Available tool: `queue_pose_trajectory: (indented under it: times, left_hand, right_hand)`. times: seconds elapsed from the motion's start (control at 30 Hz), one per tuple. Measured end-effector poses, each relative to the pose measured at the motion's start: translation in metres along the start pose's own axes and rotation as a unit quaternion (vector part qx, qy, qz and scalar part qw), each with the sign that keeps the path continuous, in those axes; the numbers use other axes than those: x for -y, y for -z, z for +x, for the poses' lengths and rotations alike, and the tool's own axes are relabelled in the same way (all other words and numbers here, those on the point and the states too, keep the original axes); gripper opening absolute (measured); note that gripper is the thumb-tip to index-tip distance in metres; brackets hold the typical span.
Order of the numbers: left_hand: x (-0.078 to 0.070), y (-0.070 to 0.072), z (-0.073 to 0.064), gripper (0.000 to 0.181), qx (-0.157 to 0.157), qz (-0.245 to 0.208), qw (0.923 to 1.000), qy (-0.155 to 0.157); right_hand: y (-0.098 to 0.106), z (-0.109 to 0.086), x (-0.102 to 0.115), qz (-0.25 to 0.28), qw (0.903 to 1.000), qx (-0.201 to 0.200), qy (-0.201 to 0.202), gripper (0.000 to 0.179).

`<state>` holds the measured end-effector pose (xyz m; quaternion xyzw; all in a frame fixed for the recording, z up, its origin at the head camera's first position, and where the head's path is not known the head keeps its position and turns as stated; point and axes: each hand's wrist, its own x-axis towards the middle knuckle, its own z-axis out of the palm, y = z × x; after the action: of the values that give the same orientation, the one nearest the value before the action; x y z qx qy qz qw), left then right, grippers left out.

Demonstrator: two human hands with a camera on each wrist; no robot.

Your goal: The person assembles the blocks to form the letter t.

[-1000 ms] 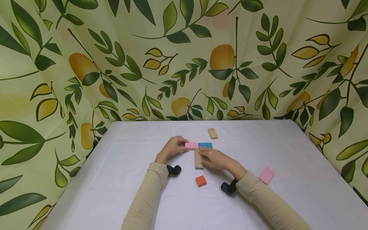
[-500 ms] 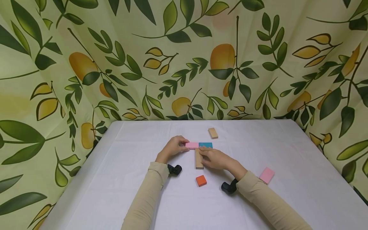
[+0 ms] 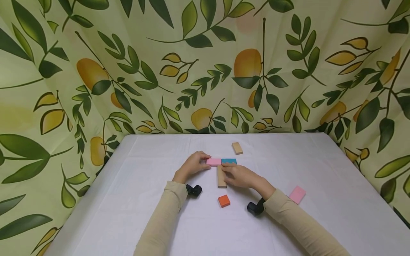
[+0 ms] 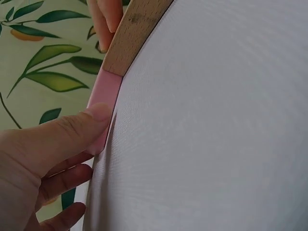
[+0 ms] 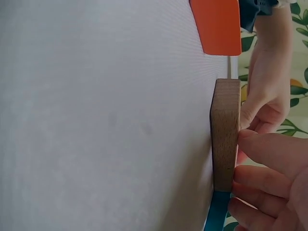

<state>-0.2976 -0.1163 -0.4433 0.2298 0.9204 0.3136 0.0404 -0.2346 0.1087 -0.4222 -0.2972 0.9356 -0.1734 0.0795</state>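
while our left hand (image 3: 192, 163) pinches the pink block (image 3: 214, 161) beside the blue block (image 3: 230, 161), our right hand (image 3: 239, 176) touches the long wooden block (image 3: 221, 177), its grip unclear; we judge them light, stiff, best held by the sides

Two pink blocks (image 3: 214, 161) (image 3: 297, 195), two bare wooden blocks (image 3: 221, 181) (image 3: 237, 148), one blue block (image 3: 230, 161) and one orange block (image 3: 224, 201): six blocks in all. There is one left hand (image 3: 191, 163) and one right hand (image 3: 241, 176), plus two beige sleeves (image 3: 161, 220) (image 3: 301, 220) and two black devices (image 3: 194, 190) (image 3: 255, 208), one per wrist. There is one bench (image 3: 112, 213); how many pieces of patterned cloth (image 3: 217, 81) hang around it cannot be told.
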Motion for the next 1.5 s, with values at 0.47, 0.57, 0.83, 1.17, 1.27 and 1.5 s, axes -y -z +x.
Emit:
queue_pose_trajectory:
  times: [0.47, 0.57, 0.83, 1.17, 1.27, 1.5]
  left_hand:
    - [-0.013, 0.006, -0.013, 0.036, 0.008, 0.041, 0.9986, -0.031]
    - [-0.016, 0.005, -0.016, 0.038, 0.010, 0.048, 0.9979, -0.041]
    - [-0.025, 0.002, -0.026, 0.047, 0.034, 0.058, 0.9961, -0.057]
    - [-0.036, -0.002, -0.030, 0.040, 0.060, 0.068, 0.9907, -0.102]
    - [-0.038, -0.005, -0.030, 0.039, 0.069, 0.074, 0.9884, -0.114]
    - [-0.046, -0.010, -0.027, 0.043, 0.111, 0.092, 0.9809, -0.130]
  right_hand:
    - [0.001, -0.001, -0.004, -0.001, 0.9998, -0.008, 0.020, 0.047]
    - [0.001, -0.001, -0.006, 0.002, 0.9995, -0.014, 0.030, 0.046]
    - [0.002, -0.002, -0.012, 0.012, 0.9974, -0.053, 0.047, 0.040]
    - [0.005, -0.004, -0.021, 0.059, 0.9906, -0.114, 0.049, 0.036]
    - [0.006, -0.003, -0.025, 0.079, 0.9879, -0.127, 0.043, 0.034]
    - [0.008, 0.001, -0.036, 0.118, 0.9831, -0.140, 0.013, 0.032]
